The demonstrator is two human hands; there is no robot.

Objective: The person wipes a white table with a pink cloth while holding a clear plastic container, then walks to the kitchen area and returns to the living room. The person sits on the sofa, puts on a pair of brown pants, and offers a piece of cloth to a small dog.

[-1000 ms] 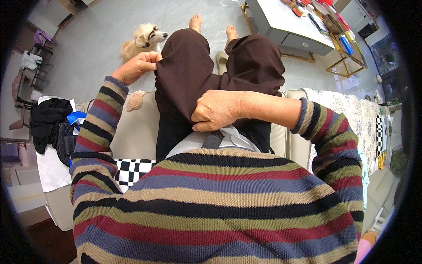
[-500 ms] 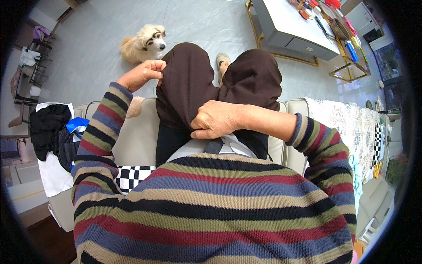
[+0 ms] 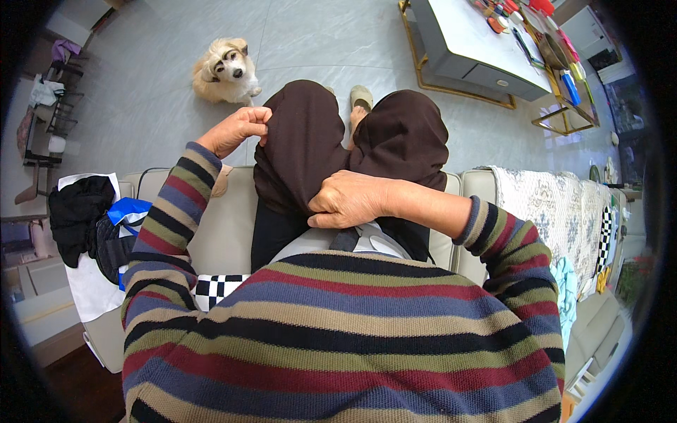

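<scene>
Dark brown trousers (image 3: 300,137) cover both my knees, and black cloth shows on my thighs behind them. At the outer side of the left knee, my left hand (image 3: 238,130) pinches the brown fabric between thumb and fingers. My right hand (image 3: 349,199) is closed on the upper edge of the brown trousers, over the inner side of the left thigh. The fabric runs smooth between the two hands and bunches over the right knee. Fingertips of the right hand are partly hidden beneath it.
I sit on a pale sofa (image 3: 224,208). A cream dog (image 3: 224,74) sits on the tiled floor ahead, left. A white-topped table (image 3: 476,46) stands ahead right, with small items on it. Black clothing (image 3: 81,215) lies left; a patterned cover (image 3: 543,201) drapes the sofa at right.
The dog has turned its head up and shifted slightly. My left hand has moved a little to the right, still pinching the brown trousers. The right hand keeps its grip.
</scene>
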